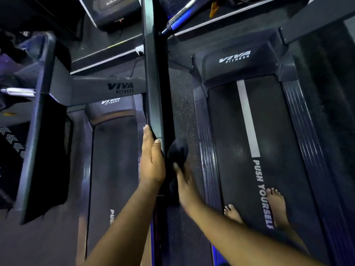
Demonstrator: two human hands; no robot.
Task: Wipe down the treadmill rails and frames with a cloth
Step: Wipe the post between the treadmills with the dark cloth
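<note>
A dark upright frame post (153, 89) of the treadmill runs down the middle of the head view. My left hand (151, 160) lies flat against the post's left face, fingers straight and together, holding nothing. My right hand (184, 183), blurred, grips a dark cloth (177, 150) pressed against the post's right side. The treadmill belt (236, 131) with a white stripe and "PUSH YOURSELF" lettering lies to the right, and my bare feet (276, 206) stand on it.
A second treadmill (113, 150) lies to the left of the post, with a grey crossbar (96, 89) marked VIVA FITNESS. A chrome handlebar (184, 14) crosses the top. Ribbed side rails (307, 141) flank the right belt. Speckled floor (180, 104) shows between the machines.
</note>
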